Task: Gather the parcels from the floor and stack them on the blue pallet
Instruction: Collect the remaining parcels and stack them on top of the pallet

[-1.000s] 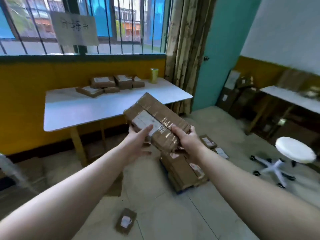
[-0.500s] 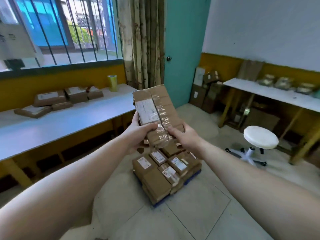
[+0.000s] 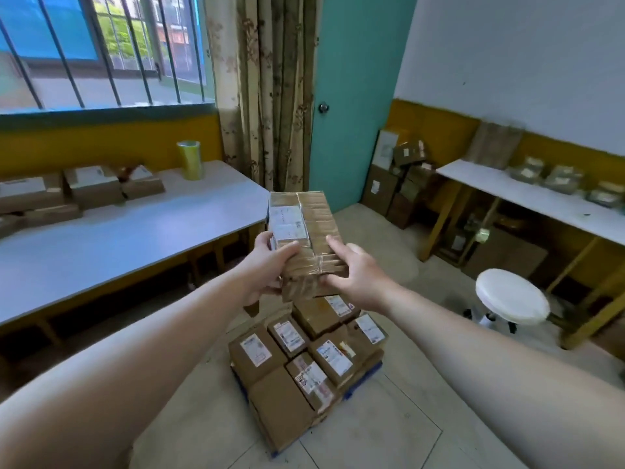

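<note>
Here, holding one taped parcel (image 3: 306, 231) aloft by its near end. Gripped at the near left corner by the left hand (image 3: 265, 270), thumb over the white label, fingers underneath. Pinched at the near right corner by the right hand (image 3: 356, 280), forefinger laid along the top, thumb against the end face. Neither released. Long axis running almost straight away from the body, label side up, roughly level.

Directly below and a touch nearer: a stack of parcels (image 3: 287, 397) covering the blue pallet (image 3: 363, 380), with only slivers of blue showing at the edges. Boxes there lying at a slight skew to the carried one.

Judging from this: lower nearly straight down with only a small turn, both hands about equally near. Probably best onto the far boxes, just under the load. Mind the left fingers beneath on landing.

Beyond, left, a white table (image 3: 135, 238) bearing more boxes; right, a white stool (image 3: 510, 296); farthest, a teal door (image 3: 351, 96).
</note>
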{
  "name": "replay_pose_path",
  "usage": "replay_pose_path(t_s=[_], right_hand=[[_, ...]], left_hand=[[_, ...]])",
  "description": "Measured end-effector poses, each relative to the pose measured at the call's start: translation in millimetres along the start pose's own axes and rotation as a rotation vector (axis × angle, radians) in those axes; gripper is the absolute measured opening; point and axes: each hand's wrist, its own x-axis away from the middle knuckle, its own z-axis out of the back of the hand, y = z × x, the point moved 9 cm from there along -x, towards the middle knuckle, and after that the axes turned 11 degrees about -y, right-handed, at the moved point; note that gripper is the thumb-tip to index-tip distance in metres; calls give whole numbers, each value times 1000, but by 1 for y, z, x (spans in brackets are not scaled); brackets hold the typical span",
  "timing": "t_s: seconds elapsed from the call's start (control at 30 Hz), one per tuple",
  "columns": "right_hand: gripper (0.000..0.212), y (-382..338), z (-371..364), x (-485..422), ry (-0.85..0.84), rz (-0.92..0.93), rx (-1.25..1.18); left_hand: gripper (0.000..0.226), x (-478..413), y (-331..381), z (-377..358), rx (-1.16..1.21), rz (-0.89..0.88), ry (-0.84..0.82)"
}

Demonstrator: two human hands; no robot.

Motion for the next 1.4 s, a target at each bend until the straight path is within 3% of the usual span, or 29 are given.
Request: replay_pose_path(t_s=[0.27,0.4,0.53,0.77,1.13,1.4], right_hand=[[68,63,-17,-93,-140,2,115],[70,108,-28,-156,-236,37,153],[69,163,-55,-217,-425,89,181],[65,249,-139,-281,-612,98,230],[63,401,-294,-332,-770,23,433],[62,452,-362,-346,-730,62,500]], left_hand=[[67,-82,-31,20,-108,88,91],[53,-133,-61,21,11,102,111],[53,-186,-109,21,121,134,272],[49,-258,-208,38,143,263,523],[66,-347,-402,36,88,438,505],[40,-388,-479,42,97,398,516]])
